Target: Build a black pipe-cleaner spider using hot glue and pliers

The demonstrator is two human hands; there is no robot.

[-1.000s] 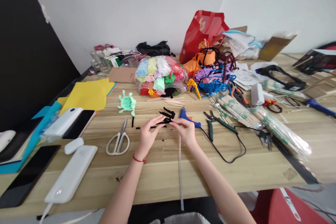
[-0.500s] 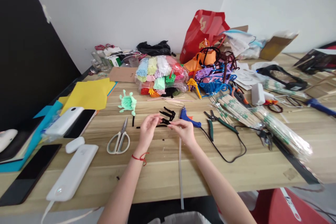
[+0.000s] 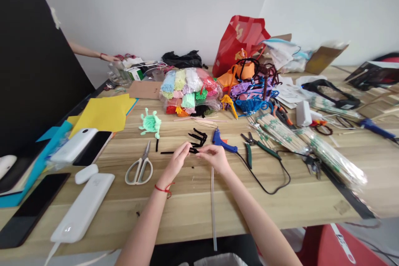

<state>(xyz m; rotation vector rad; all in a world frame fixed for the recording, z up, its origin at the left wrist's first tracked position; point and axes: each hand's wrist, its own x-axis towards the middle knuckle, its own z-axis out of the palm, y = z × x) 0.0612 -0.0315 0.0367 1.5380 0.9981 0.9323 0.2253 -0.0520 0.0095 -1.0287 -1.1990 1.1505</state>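
Observation:
My left hand (image 3: 177, 159) and my right hand (image 3: 212, 156) meet over the middle of the wooden table (image 3: 199, 203). Both pinch a black pipe cleaner shape (image 3: 197, 139) whose bent ends stick up just beyond my fingertips. A straight black stem (image 3: 170, 152) runs left from my left fingers along the table. My left wrist wears a red string. A clear glue stick (image 3: 213, 203) lies under my right forearm.
White-handled scissors (image 3: 140, 166), a green fuzzy figure (image 3: 150, 123), a blue glue gun (image 3: 223, 141) with black cord, pliers (image 3: 254, 143), a bag of coloured pipe cleaners (image 3: 190, 89), skewer bundles (image 3: 307, 141), yellow paper (image 3: 104, 113), phones and power banks (image 3: 84, 205) at left. Another person's hand (image 3: 107, 57) reaches in far left.
My hands have closed together on the black shape and dropped slightly. Another person's arm has come into view at the far left of the table.

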